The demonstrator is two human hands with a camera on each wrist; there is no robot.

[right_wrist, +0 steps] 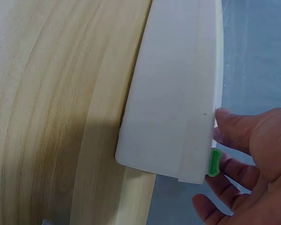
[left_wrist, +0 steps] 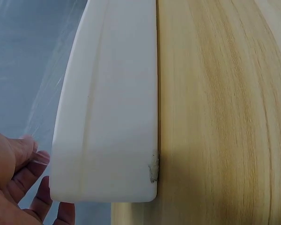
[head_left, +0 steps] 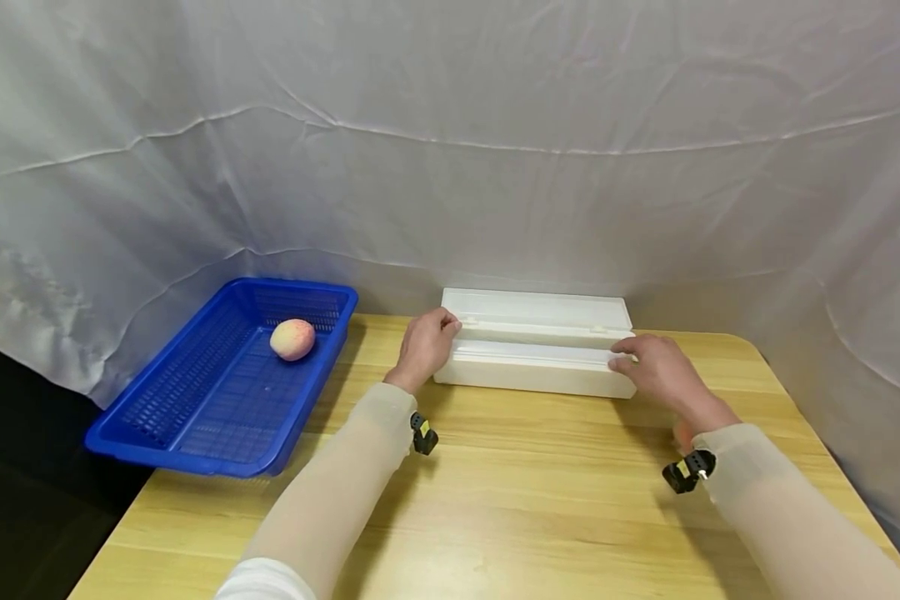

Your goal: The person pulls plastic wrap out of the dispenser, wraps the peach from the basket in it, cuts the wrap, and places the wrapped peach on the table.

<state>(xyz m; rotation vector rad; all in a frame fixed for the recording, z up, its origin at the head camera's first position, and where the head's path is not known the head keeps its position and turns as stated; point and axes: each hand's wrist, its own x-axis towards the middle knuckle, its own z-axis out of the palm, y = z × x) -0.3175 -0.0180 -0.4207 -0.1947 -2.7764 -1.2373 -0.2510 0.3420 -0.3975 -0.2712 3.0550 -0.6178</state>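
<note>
A long white cling film dispenser (head_left: 536, 375) lies near the table's back edge, its lid (head_left: 534, 309) tipped back. At its left end my left hand (head_left: 425, 343) pinches clear cling film (left_wrist: 41, 158) between thumb and fingers. My right hand (head_left: 662, 368) is at the other end, thumb and index finger close together at the film edge, the other fingers loosely bent. By those fingers, a green slider (right_wrist: 214, 162) sticks out from the dispenser's end. The film is almost invisible in the head view.
To the left stands a blue plastic basket (head_left: 195, 462) with a peach (head_left: 293, 340) in it. A round pinkish thing (head_left: 682, 435) is mostly hidden behind my right wrist. Pale curtains (head_left: 495, 208) hang close behind the wooden table (head_left: 495, 500).
</note>
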